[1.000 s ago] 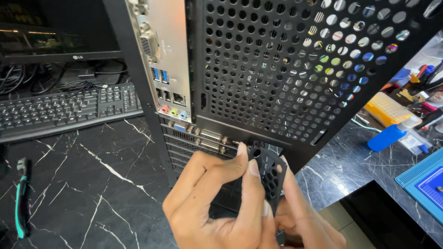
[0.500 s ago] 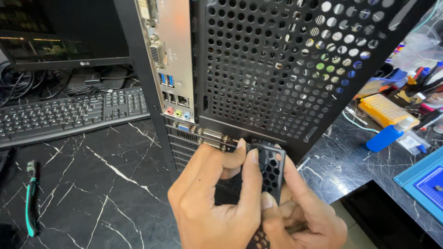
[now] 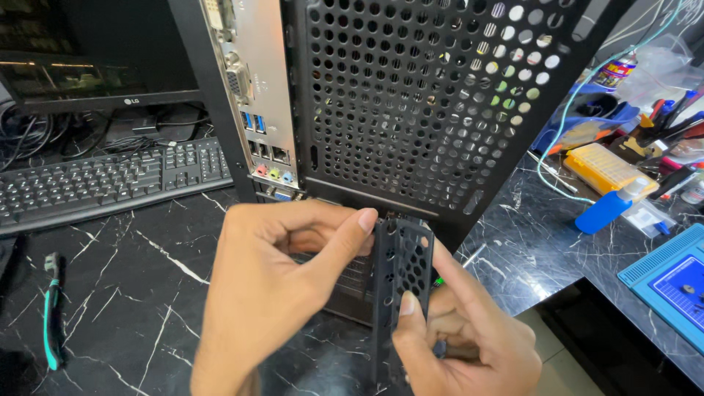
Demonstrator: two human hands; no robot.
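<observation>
A black computer case (image 3: 440,110) stands upright on the dark marble table (image 3: 125,293), its perforated back panel and rear ports facing me. Both my hands hold a narrow black perforated slot cover (image 3: 401,271) upright just in front of the case's lower rear. My left hand (image 3: 271,293) pinches the cover's upper left edge with the thumb along it. My right hand (image 3: 469,337) grips it from the right and below, thumb pressed on its face. The cover's lower end is hidden behind my fingers.
A black keyboard (image 3: 103,180) and a monitor (image 3: 81,66) sit at the back left with cables. A teal-handled tool (image 3: 51,323) lies at the left. At right are a blue bottle (image 3: 605,209), a yellow case (image 3: 605,169), pens and a blue mat (image 3: 671,282).
My hands with the slot cover have shifted slightly right and lower before the case. The right thumb has moved onto the cover's face.
</observation>
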